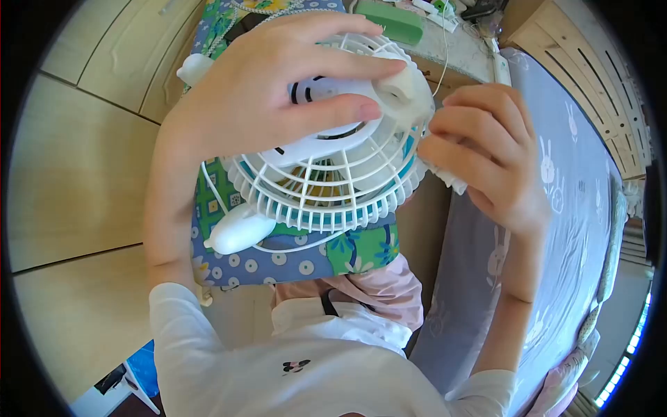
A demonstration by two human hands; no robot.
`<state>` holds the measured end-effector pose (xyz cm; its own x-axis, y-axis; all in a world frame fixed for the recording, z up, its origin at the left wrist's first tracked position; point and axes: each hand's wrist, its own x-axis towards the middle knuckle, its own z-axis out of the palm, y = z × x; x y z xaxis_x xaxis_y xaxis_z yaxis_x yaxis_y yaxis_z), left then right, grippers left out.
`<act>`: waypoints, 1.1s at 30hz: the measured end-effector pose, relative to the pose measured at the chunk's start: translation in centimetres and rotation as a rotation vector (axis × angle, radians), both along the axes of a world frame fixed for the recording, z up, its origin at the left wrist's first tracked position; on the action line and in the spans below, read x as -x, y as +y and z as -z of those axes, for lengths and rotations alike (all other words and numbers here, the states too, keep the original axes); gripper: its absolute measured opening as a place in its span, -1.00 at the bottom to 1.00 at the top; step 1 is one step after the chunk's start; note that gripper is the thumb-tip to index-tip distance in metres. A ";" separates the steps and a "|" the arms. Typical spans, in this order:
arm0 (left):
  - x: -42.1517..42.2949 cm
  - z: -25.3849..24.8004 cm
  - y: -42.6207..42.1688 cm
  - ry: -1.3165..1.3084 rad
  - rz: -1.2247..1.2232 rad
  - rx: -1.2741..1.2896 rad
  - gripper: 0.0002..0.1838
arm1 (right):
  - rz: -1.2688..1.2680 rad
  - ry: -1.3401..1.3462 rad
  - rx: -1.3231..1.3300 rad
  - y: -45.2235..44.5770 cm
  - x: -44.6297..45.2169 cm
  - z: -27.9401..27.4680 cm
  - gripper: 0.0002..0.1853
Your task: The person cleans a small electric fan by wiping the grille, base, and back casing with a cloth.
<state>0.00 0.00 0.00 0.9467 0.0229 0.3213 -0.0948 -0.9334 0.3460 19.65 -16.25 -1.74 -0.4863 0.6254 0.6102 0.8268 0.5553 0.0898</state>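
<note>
A white fan with a round slotted grille [326, 201] and a blue-green inner edge rests over a patterned cloth [292, 267]. Across the fan's top lies my left hand [278, 90], fingers spread over the white housing and grille. At the grille's right edge my right hand [486, 146] has its fingers curled around a white cloth or tissue [448, 178], mostly hidden by the fingers. A white rounded foot [243, 229] of the fan sticks out at the lower left, with a thin white cable beside it.
A green box [390, 22] and small items stand on a counter [438, 52] behind the fan. Pale cabinets [83, 167] line the left side. On the right is a bed with a grey rabbit-print cover [549, 208]; its slatted wooden headboard [590, 69] is at the upper right.
</note>
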 end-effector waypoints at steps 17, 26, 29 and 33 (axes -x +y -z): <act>-0.4 0.9 -0.6 -0.080 -0.122 -0.010 -0.64 | -0.286 0.264 0.181 0.4 0.8 0.3 -0.85; -0.5 1.0 -0.3 -0.074 -0.078 0.004 -0.64 | -0.231 0.140 -0.027 1.1 -1.1 1.0 -0.73; -0.7 1.0 -0.4 -0.066 -0.106 0.002 -0.64 | -0.249 0.216 -0.032 0.4 0.6 2.1 -0.74; -0.7 0.9 -0.2 -0.060 -0.073 0.020 -0.65 | -0.282 0.436 0.043 0.2 1.5 2.5 -0.78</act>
